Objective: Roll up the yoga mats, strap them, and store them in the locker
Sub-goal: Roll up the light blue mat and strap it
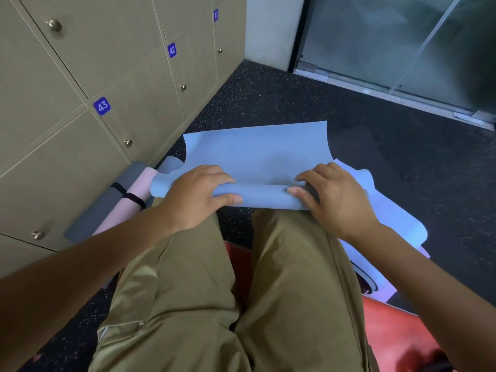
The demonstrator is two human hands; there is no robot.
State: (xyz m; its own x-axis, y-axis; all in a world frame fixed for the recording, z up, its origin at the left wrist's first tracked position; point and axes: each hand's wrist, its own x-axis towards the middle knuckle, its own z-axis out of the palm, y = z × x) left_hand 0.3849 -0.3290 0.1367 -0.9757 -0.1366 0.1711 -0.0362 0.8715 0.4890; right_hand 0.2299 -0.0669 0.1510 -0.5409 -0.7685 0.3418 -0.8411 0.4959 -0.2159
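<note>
- At centre frame, the blue yoga mat (pixel 255 154) lies on the dark floor (pixel 375 135), its near end already rolled.
- The left hand (pixel 198 194) and right hand (pixel 332 194) each clasp the roll, fingers curled over it.
- Rolling well likely means even pressure and squared edges.
- Strapped rolls (pixel 126 194) wait by the lockers (pixel 80 76), left.
</note>
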